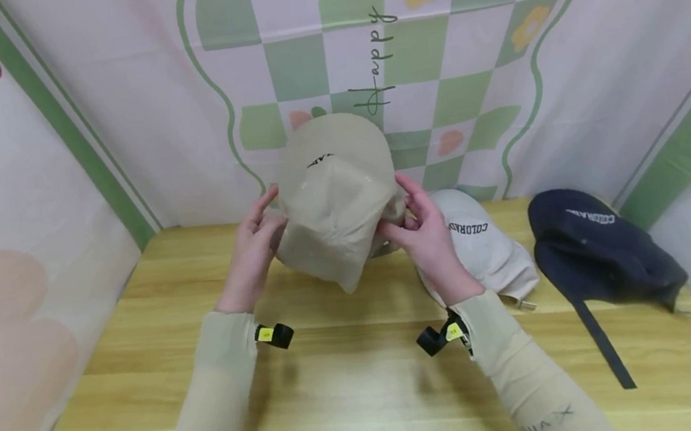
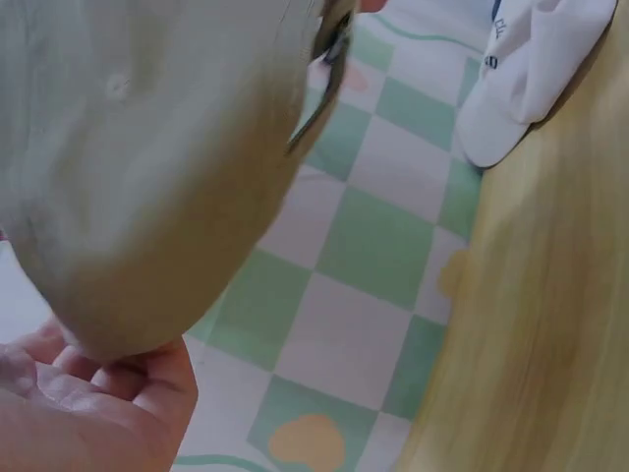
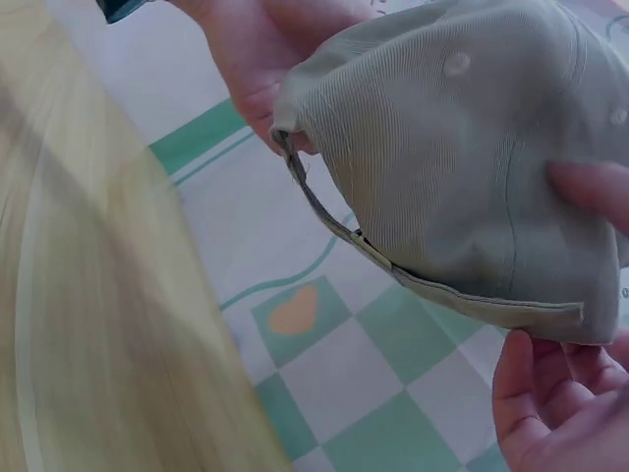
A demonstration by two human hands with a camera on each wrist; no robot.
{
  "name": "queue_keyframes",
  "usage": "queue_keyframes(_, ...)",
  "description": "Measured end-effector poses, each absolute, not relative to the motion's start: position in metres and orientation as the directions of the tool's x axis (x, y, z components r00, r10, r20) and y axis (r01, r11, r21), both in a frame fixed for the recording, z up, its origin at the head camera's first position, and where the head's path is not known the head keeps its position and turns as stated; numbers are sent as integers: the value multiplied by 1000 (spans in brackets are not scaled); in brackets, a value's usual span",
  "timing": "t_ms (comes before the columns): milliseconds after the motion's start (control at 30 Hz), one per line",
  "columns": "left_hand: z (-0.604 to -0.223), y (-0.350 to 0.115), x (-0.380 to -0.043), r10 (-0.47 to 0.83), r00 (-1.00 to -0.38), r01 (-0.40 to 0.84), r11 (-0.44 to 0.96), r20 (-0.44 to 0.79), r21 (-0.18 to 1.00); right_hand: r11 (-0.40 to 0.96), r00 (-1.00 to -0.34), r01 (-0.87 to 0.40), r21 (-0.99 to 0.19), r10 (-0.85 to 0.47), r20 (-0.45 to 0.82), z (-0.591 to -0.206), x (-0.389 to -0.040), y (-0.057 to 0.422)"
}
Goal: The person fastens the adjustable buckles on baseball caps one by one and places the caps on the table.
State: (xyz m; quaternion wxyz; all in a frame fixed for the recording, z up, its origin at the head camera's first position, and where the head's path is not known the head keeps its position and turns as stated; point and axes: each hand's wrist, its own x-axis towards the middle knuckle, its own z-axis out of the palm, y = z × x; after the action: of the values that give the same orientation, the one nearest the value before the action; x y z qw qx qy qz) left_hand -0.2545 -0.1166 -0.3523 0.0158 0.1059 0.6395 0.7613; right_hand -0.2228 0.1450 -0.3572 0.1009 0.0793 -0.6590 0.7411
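Both hands hold a beige baseball cap (image 1: 340,201) over the back of the table, its brim toward the patterned cloth. My left hand (image 1: 251,251) grips the left side; in the left wrist view its fingers (image 2: 162,379) curl at the fabric's lower edge. On the opposite side my right hand (image 1: 424,234) pinches the rim, with thumb and fingers (image 3: 516,379) on either side of the fabric. A strap (image 3: 369,251) at the cap's back opening shows in the right wrist view. Dark lettering on the front is partly hidden by a fold.
Just right of my right hand lies a white cap (image 1: 478,244) with dark lettering. Farther right is a navy cap (image 1: 602,249), its loose strap (image 1: 602,345) trailing toward the front. The wooden table (image 1: 359,405) meets a checkered cloth backdrop (image 1: 298,67) behind.
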Motion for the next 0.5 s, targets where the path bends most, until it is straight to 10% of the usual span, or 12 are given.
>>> queue_keyframes(500,-341,-147,-259,154,-983,69,-187,99,980,33,-969,-227,-973,-109,222,-352,-234,139)
